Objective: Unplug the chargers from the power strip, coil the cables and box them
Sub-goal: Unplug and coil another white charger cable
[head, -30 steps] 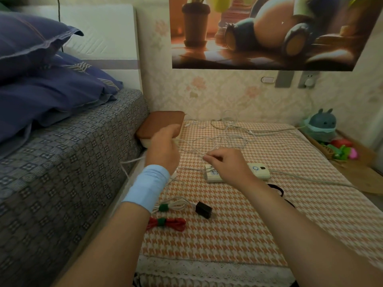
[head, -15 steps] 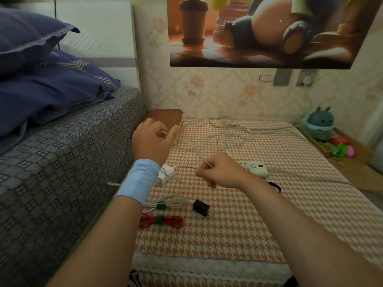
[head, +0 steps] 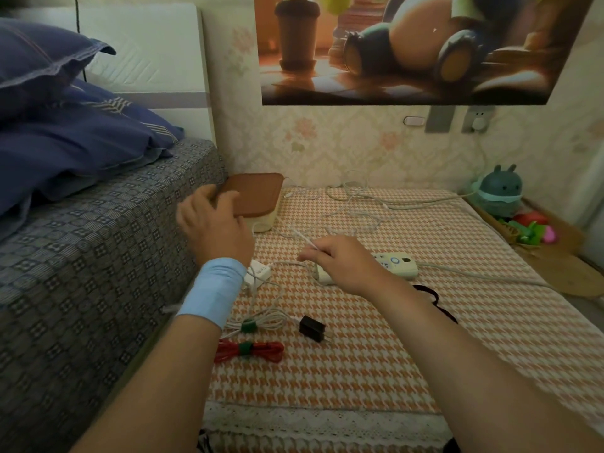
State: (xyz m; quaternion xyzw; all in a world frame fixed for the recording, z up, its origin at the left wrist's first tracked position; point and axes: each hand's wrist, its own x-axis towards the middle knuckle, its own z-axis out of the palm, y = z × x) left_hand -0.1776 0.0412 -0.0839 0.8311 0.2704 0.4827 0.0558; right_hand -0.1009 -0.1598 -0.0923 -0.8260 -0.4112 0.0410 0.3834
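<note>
Pinching a white cable (head: 302, 237) above the table (head: 376, 361), the right hand (head: 340, 261) hides part of the power strip (head: 397, 264); the left hand (head: 214, 228), fingers loosely spread, rests on the box (head: 258, 197).

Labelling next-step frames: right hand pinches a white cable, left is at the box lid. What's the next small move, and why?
Probably bring the left hand back to the white cable pinched in the right hand and start looping it. The cable trails loose and tangled across the cloth, while two bundles, white and red, already lie tied; the box is lidded.
</note>
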